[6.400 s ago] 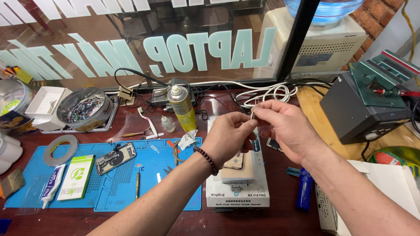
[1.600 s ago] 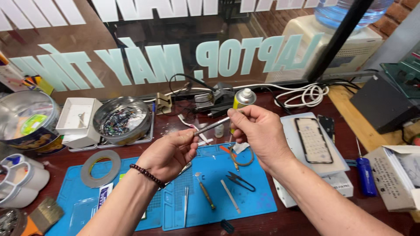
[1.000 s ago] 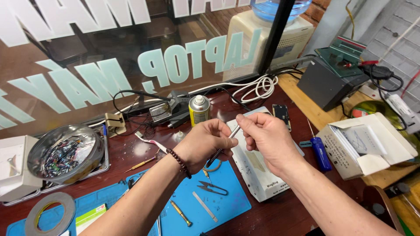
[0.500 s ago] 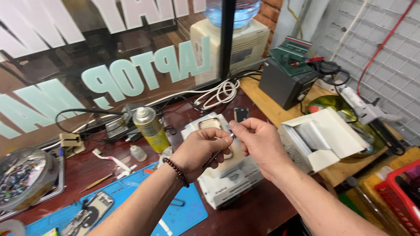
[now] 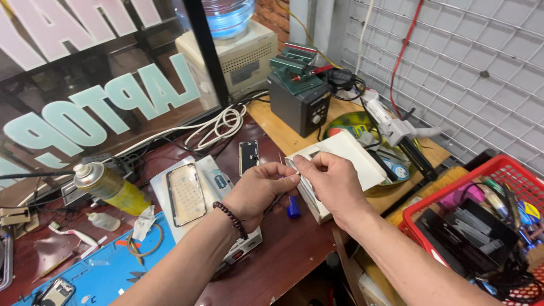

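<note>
Seen from above, two bare hands meet over a cluttered dark red workbench [image 5: 294, 255]. The left hand [image 5: 258, 190], with a dark beaded bracelet [image 5: 229, 218] on its wrist, and the right hand [image 5: 328, 184] pinch a small thin white strip [image 5: 293, 166] between their fingertips. Just behind them lies an open white cardboard box [image 5: 345, 164]. Left of the hands, a white flat device with a phone-shaped frame [image 5: 187, 195] sits near a yellow spray can [image 5: 110, 187]. A red plastic basket [image 5: 481, 221] stands at the right.
</note>
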`<action>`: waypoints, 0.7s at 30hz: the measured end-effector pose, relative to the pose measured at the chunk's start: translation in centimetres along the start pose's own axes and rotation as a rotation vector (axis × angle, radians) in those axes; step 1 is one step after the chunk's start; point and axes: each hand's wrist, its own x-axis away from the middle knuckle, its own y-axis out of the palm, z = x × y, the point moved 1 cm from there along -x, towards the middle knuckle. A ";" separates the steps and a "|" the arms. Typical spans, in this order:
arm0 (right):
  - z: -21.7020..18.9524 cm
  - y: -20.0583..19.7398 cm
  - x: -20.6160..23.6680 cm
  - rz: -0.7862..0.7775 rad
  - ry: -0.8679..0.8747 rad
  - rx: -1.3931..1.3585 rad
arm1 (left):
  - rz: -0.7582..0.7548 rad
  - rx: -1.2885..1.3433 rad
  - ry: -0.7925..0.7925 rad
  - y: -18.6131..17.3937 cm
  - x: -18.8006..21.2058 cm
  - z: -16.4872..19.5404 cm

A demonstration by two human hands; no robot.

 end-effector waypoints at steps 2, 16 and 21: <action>1.3 -2.5 -0.6 -0.029 0.098 -0.057 | -0.005 -0.012 -0.025 1.9 -1.1 -0.2; 9.0 -25.0 3.2 -0.064 0.662 1.211 | 0.380 -0.220 -0.048 4.6 -6.4 -2.4; 6.4 -23.0 4.0 0.095 0.650 1.321 | 0.458 -0.441 0.115 3.1 -10.3 -3.7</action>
